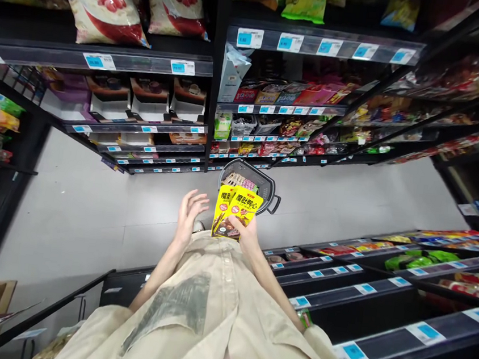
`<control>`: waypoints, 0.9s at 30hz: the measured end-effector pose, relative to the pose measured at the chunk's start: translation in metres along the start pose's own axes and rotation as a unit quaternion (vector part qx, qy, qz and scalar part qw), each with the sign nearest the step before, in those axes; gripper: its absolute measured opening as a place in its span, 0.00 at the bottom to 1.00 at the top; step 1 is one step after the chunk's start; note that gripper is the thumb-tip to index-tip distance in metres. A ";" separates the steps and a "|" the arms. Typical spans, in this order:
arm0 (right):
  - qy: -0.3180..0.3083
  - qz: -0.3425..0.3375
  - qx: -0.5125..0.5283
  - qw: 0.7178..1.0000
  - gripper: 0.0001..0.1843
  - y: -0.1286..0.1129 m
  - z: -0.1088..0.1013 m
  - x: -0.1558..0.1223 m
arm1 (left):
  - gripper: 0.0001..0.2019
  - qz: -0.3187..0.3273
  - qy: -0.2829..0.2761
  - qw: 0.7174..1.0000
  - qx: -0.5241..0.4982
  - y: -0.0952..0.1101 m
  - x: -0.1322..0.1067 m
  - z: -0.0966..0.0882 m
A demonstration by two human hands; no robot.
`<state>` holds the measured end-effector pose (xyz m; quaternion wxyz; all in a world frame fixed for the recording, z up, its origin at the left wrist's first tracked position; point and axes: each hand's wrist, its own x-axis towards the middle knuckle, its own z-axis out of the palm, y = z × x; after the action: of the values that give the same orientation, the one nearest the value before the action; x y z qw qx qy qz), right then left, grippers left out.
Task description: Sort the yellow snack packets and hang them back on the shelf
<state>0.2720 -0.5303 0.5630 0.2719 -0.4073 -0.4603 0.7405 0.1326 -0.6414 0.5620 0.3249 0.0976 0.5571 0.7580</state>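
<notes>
Yellow flat packets point(241, 207) | right fingers point(235, 221) pinching them | left fingers point(194, 201) released, curved | grey perforated basket point(268, 187)

Pale tiled floor point(104, 205); black shelves point(144, 65) (blue-white price tags point(100, 61)).

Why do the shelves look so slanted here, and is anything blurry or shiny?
In the head view, probably wide-angle stretch splays the shelves; the floor has a soft sheen; the yellow packets in the right hand show readable large print; bags at upper right look dim and soft.
</notes>
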 end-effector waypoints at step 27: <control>-0.129 0.190 0.225 0.947 0.28 -0.011 0.029 0.038 | 0.32 0.281 0.117 0.945 0.119 -0.005 0.003 0.061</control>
<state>0.2278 -0.5097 0.5665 0.1491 -0.3165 -0.2270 0.9089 0.1634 -0.5908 0.5792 0.0171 0.1993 0.6271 0.7529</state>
